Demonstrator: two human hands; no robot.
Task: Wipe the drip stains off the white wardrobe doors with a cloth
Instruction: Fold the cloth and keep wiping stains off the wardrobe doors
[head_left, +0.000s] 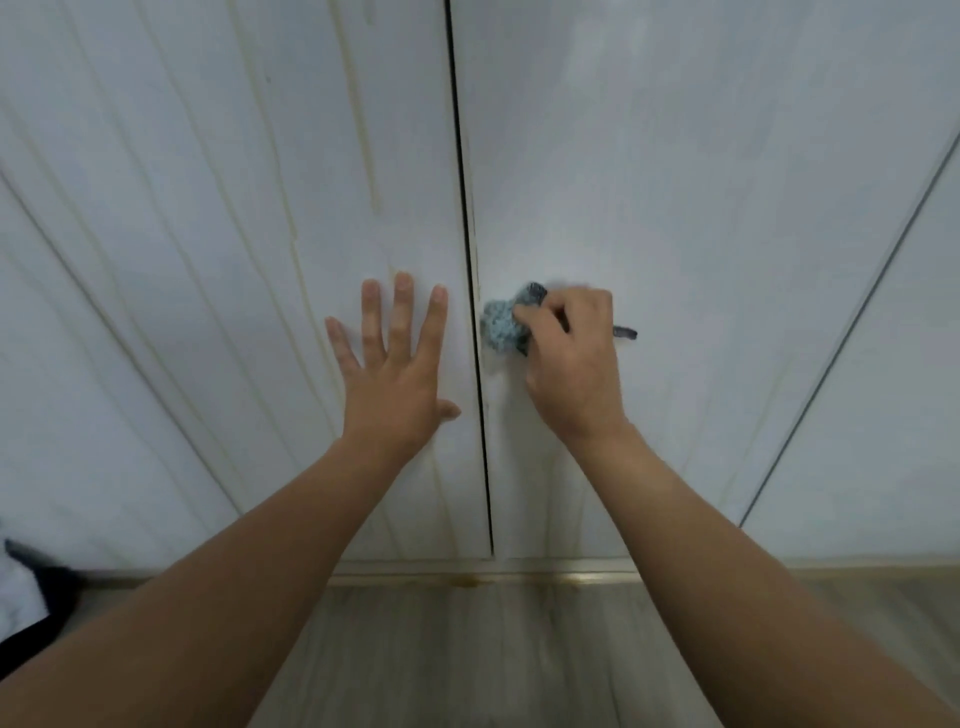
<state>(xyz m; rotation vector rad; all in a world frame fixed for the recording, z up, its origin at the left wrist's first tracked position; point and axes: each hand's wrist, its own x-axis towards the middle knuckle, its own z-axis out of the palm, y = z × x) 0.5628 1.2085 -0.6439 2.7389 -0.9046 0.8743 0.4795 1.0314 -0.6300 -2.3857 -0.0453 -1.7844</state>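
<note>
Wardrobe doors (675, 208), wiping.
Right hand (574, 364) fingers grip cloth (501, 327); left hand (397, 374) fingers spread flat, beside it.

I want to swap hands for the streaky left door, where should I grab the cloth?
Pinch the cloth by its bunched pale-blue wad poking out left of the right hand, coming from the left with the left hand. The thin dark tail on the right offers little.
</note>
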